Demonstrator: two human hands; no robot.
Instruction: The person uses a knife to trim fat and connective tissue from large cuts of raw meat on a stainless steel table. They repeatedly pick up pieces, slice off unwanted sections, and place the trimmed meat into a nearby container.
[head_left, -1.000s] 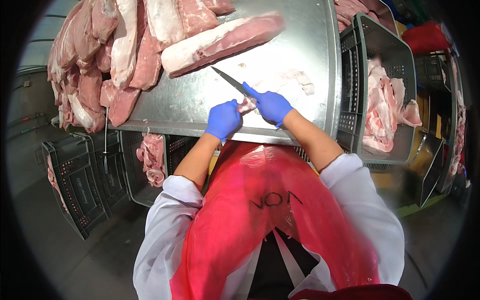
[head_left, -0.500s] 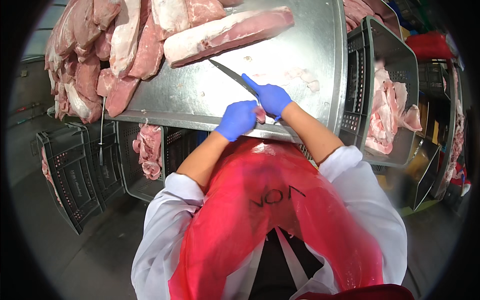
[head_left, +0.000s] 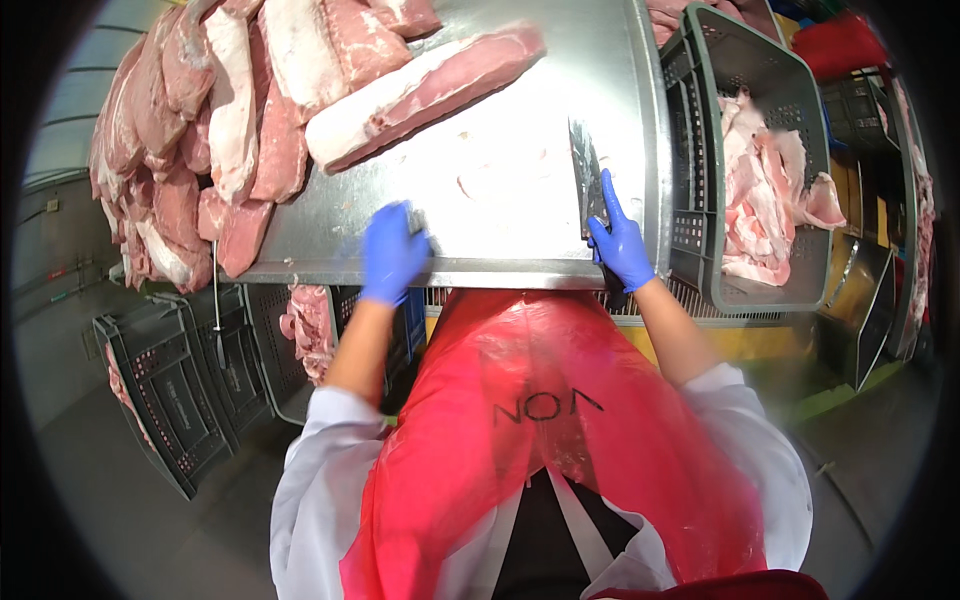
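My right hand, in a blue glove, grips a knife near the table's right side. Its index finger lies stretched along the knife, and the blade points away from me. My left hand, gloved in blue too, hovers at the near edge of the metal table. Motion smears its fingers, so what they hold, if anything, does not show. Beyond it lies a long pork loin, slanting up to the right with pale fat on its near side. Several more pork loins are heaped at the far left.
A grey crate with pale fat trimmings stands beside the table on the right. Below the left edge are dark crates, one holding meat pieces. A thin steel rod hangs there.
My hands have moved apart, the left going left and the right going right with the knife. The small meat piece between them is out of sight. The knife has turned to point straight away.
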